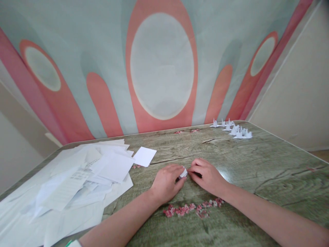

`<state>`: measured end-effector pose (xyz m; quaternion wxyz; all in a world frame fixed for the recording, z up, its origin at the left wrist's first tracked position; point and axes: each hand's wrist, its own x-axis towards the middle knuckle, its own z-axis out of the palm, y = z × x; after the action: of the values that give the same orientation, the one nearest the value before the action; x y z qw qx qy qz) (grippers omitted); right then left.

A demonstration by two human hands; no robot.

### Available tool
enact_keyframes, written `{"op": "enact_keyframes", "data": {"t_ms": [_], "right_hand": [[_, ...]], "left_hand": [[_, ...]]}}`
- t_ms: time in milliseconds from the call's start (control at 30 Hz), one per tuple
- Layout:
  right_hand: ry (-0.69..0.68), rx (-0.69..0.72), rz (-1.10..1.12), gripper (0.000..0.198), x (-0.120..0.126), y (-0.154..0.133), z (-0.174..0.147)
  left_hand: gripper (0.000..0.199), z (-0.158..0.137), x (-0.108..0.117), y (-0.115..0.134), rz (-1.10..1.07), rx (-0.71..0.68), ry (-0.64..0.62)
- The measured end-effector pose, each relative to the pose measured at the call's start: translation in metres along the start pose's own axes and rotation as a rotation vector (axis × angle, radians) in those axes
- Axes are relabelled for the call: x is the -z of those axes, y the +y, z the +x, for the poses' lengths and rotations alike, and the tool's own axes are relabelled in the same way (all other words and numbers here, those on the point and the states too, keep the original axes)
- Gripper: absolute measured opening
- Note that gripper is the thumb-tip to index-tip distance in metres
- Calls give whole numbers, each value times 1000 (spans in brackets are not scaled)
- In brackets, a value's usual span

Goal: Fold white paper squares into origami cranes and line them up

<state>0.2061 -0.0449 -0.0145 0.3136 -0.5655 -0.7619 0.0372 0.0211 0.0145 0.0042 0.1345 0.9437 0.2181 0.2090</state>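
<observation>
Between my two hands, just above or on the tabletop, is a small folded piece of white paper (183, 172). My left hand (166, 181) is closed on it from the left, with thumb and fingers around it and part of the paper hidden. From the right, the pinched fingertips of my right hand (205, 174) meet the paper's right edge. Several white folded paper cranes (239, 131) stand in a group at the table's far right corner. A square white sheet (145, 156) lies flat beyond my left hand.
A large loose heap of white papers (77, 178), some printed, covers the table's left side. The wood-patterned table (257, 164) bears printed pink blossoms. Its far edge meets a green and coral patterned backdrop (164, 68).
</observation>
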Motion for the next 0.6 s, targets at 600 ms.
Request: {"op": "enact_keyframes", "data": {"t_ms": [600], "right_hand": [[-9,22,32,14,-1,-7,-2]], "left_hand": [[26,-1,1,0,50,-18,-32]]}}
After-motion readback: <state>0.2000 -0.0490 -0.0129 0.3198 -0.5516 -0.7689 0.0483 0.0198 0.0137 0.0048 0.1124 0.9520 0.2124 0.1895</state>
